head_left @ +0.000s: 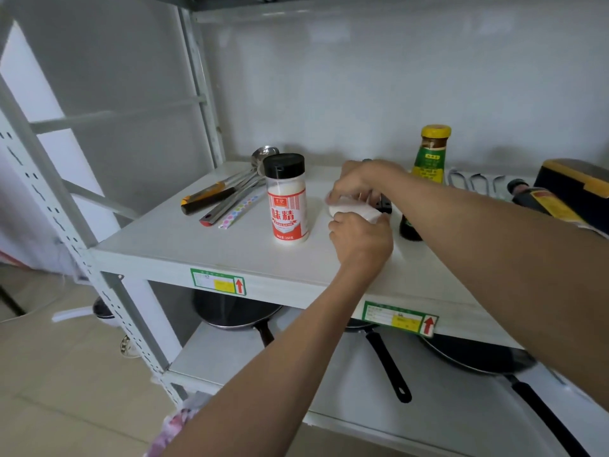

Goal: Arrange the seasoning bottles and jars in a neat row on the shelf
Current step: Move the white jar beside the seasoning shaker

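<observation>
Two hands (361,240), three upright bottles (287,197) (fourth lying at right), one white jar (354,211), three pans (235,308).

1. In front of me stands a pale grey metal shelving unit (230,255) with perforated upright posts (49,206).
2. Behind it, a plain white wall (395,77) reflects soft, even light.
3. Down to my left, the floor (49,374) is beige tile.
4. On the lower shelf (329,384), black frying pans (237,308) rest side by side.
</observation>
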